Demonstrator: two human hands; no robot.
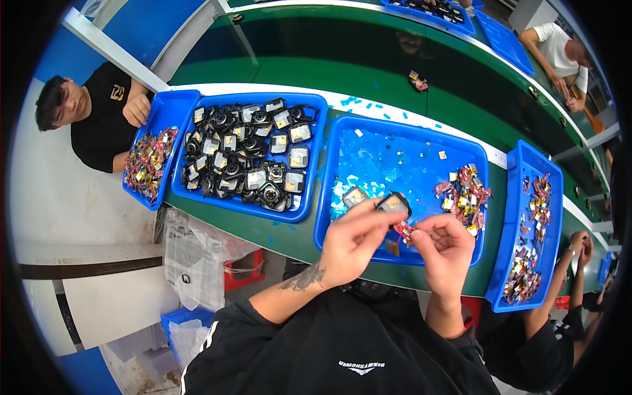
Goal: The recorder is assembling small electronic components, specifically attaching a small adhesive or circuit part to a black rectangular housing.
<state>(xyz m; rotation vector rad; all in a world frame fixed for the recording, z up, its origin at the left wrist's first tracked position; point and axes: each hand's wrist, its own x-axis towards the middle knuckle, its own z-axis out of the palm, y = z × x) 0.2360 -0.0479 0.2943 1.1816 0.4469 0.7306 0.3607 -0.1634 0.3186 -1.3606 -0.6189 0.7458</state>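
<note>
Nearest, the left hand [352, 240] pinches a small black square module with a pale face [394, 203] between thumb and fingers. Just right of it, the right hand [446, 247] is closed on a small red component [403, 228] touching the module. Both hover over the near edge of a blue plastic tray [408, 155]. Farther left, another blue tray [309, 171] is heaped with black modules [247, 155].
</note>
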